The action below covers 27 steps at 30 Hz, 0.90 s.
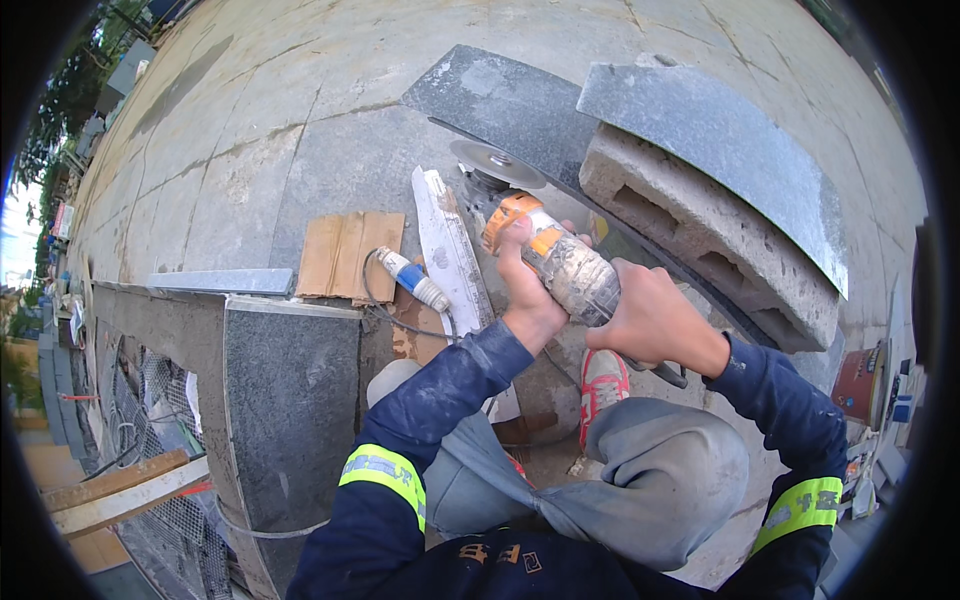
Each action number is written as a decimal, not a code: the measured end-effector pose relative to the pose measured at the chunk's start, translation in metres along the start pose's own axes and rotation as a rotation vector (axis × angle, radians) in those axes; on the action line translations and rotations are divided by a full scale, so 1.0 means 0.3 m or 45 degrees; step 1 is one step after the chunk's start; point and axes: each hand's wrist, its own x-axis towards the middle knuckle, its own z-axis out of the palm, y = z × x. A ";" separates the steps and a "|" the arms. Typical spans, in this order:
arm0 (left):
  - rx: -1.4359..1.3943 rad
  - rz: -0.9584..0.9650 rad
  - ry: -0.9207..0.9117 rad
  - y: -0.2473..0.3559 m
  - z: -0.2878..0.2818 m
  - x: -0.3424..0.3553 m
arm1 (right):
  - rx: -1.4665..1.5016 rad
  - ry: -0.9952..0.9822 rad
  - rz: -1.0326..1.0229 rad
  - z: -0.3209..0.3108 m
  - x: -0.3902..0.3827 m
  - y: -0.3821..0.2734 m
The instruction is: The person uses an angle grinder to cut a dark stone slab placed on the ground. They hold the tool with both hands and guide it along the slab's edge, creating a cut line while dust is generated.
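An angle grinder (570,265), orange and dusty grey, is held in both hands over the ground in front of me. My left hand (532,285) wraps round its front part near the orange head. My right hand (655,318) closes round the rear of the body. The round cutting disc (497,163) lies beside the lower edge of a grey stone slab (515,105); whether disc and slab touch I cannot tell. To the right, a second grey slab (710,145) rests on a hollow concrete block (700,230).
A second power tool with a blue band (410,280) lies by cardboard (352,255) and a white strip (452,250). At left stands a slab-topped ledge (292,400) with wire mesh (185,480) beyond it. A reddish bucket (860,385) is at far right. My shoe (603,385) is below the grinder.
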 end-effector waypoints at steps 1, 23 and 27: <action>-0.005 -0.011 0.001 0.010 -0.002 0.008 | -0.005 -0.002 -0.028 0.001 0.009 0.002; -0.049 -0.030 0.037 0.124 -0.006 0.117 | -0.113 -0.064 -0.011 0.011 0.167 -0.040; -0.022 -0.007 -0.003 0.099 -0.009 0.092 | -0.067 -0.060 0.037 0.000 0.117 -0.046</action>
